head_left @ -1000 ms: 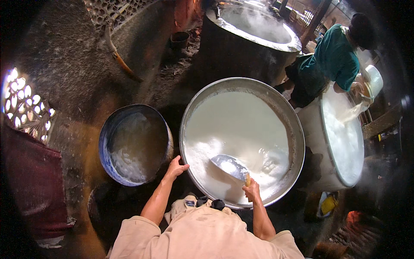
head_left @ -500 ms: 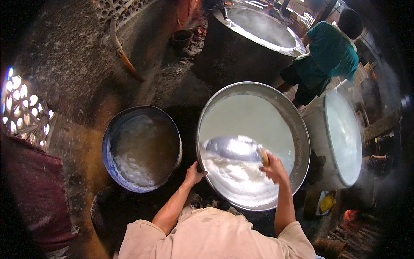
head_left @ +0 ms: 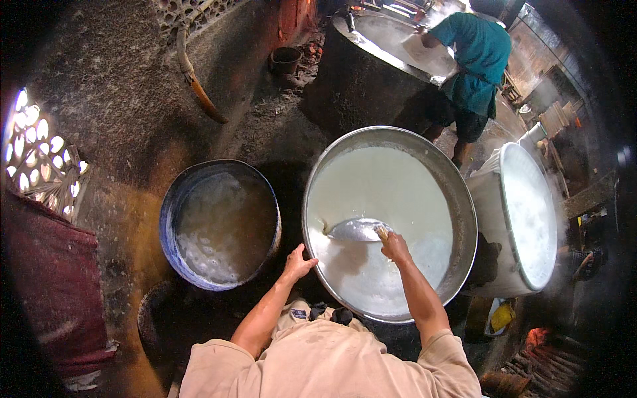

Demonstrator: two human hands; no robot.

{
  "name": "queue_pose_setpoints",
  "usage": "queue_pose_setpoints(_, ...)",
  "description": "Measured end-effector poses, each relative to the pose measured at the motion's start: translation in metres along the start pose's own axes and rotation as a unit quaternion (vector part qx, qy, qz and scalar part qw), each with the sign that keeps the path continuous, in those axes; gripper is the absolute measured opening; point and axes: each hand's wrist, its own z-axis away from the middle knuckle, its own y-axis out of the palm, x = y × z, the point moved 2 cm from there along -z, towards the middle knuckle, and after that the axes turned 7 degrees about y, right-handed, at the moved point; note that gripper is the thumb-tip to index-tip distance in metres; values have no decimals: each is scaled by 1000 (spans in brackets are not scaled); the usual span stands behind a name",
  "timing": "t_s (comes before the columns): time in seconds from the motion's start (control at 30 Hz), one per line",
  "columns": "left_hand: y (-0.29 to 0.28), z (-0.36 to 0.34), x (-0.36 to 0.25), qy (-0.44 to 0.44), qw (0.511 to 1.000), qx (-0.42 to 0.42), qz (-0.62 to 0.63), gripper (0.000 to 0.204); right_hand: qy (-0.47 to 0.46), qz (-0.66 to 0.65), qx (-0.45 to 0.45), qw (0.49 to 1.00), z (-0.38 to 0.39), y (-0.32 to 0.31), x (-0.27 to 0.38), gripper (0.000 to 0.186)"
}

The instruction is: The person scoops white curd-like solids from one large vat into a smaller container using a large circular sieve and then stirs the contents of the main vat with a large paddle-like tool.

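A wide metal basin (head_left: 469, 229) in front of me holds milky white liquid (head_left: 391, 176), with froth on its near side. Into this liquid dips a shallow, shiny metal scoop (head_left: 355, 229), its lower part hidden under the surface. My right hand (head_left: 396, 247) is closed round the scoop's short handle (head_left: 381, 233), over the middle of the basin. At the basin's left side, my left hand (head_left: 298, 264) holds the rim, one digit laid over the edge and another pointing away from me.
Left of the basin stands a blue-rimmed tub (head_left: 174, 255) of cloudy brownish liquid. A pale, steaming vat (head_left: 488, 199) stands close on the right. Farther off, a person in a teal shirt (head_left: 474, 56) leans over a large cauldron (head_left: 371, 50). Embers (head_left: 536, 337) glow at lower right.
The scoop has come down from above the froth into the liquid, and my right hand has shifted left. My left hand stays at the rim. The other person now bends over the cauldron.
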Motion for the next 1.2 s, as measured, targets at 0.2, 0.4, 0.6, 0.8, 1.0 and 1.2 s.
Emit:
queue_pose_setpoints(0.2, -16, 3, -33, -24, 999, 31, 13, 45, 42, 107, 123, 986, 48, 14, -64, 71)
queue_pose_setpoints(0.4, -7, 7, -41, -28, 999, 10, 30, 49, 151, 0, 118, 981, 94, 24, -156, 40)
queue_pose_setpoints(0.6, 2, 9, -15, -55, 996, -54, 47, 51, 109, -21, 32, 993, 149, -26, -223, 37)
queue_pose_setpoints(0.8, 12, 9, -1, -68, 994, -75, 32, 60, 130, -89, 7, 988, 181, -126, -246, 45)
queue_pose_setpoints(1.0, 18, 11, -13, -69, 994, -85, 6, 55, 90, -146, -131, 977, 150, -175, -259, 43)
queue_pose_setpoints(1.2, 25, 12, -48, -69, 995, -73, 10, 51, 138, -81, -222, 962, 57, -75, -306, 33)
